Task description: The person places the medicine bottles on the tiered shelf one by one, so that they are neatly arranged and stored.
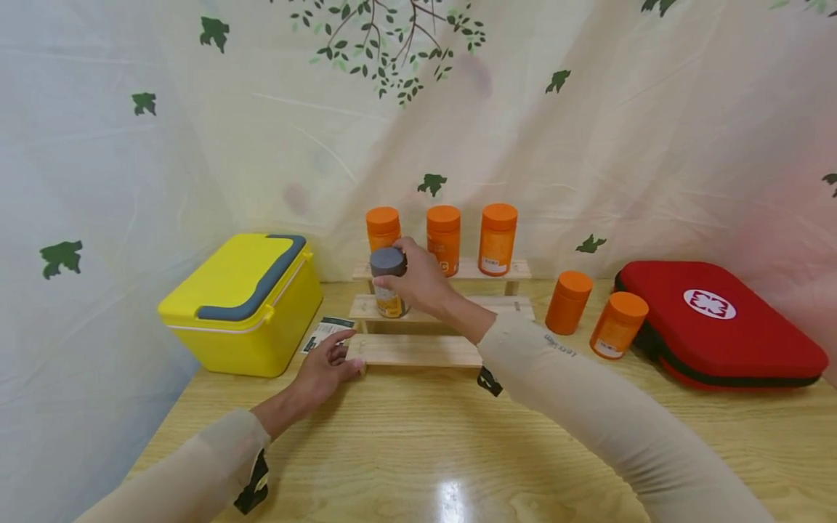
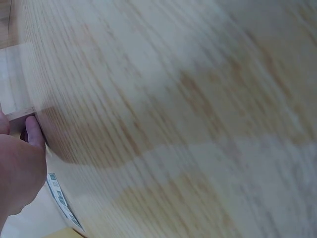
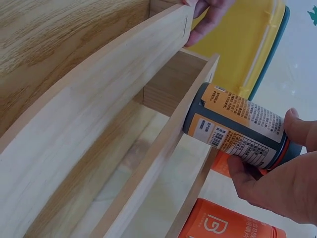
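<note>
From my remote seat, I have the right hand [image 1: 428,280] pinching the grey-capped bottle [image 1: 390,299] near its cap, thumb on one side and fingers on the other; the bottle stands nearly upright at the left end of the middle step of the wooden rack [image 1: 418,350], though I cannot tell whether its base bears fully on the board. In the right wrist view I read its dark body with an orange and white label, a barcode on the white part. My left hand [image 1: 320,374] grips the left end of the rack's lowest step between thumb and fingers. Along the top step I see three orange bottles [image 1: 498,240], the leftmost partly behind the grey cap. To the right, two more orange jars [image 1: 569,303] stand on the bench [image 1: 418,436], near a red case [image 1: 713,327] with a white emblem. On the left I have a yellow box [image 1: 229,290] with a blue-grey handle, and between it and the rack lies a printed card [image 1: 329,333]
</note>
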`<state>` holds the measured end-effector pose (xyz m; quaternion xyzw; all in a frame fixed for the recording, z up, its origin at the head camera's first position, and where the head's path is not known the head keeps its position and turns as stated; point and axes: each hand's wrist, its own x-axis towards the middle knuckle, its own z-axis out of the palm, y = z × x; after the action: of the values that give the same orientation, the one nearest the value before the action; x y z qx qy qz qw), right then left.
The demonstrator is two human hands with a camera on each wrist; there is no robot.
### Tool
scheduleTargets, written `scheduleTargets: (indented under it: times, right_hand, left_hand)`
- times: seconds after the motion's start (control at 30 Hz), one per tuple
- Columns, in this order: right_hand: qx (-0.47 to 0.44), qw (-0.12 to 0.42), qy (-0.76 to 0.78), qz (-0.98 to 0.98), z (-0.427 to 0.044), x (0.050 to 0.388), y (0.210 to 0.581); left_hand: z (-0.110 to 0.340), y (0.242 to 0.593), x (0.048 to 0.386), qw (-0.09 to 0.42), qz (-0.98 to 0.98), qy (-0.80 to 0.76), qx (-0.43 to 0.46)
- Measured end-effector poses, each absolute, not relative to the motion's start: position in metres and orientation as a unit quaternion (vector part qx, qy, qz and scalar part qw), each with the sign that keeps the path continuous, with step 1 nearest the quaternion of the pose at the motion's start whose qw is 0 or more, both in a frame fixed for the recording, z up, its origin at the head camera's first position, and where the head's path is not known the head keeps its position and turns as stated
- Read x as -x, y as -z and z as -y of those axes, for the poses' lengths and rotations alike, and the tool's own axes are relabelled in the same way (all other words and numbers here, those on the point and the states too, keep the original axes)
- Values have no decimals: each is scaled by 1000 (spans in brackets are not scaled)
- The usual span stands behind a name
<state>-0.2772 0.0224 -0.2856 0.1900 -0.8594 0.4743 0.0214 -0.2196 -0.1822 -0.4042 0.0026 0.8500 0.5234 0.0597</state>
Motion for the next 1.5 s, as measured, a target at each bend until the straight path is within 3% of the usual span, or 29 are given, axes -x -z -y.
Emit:
scheduleTargets:
  times: [0.33, 0.73, 1.13, 1.5]
  right_hand:
    - [-198, 43, -437, 876, -56, 258, 274]
    - [-224, 97, -404, 882, -161, 215, 281]
    - [-135, 123, -374, 909, -258, 180, 300]
    - [-93, 132, -346, 924, -307, 177, 310]
  left_hand:
    - [181, 404, 220, 60, -848, -527, -5]
    - [183, 408, 221, 55, -848, -527, -7]
    - [182, 407, 220, 52, -848, -528, -7]
    - [182, 406, 221, 55, -844, -533, -7]
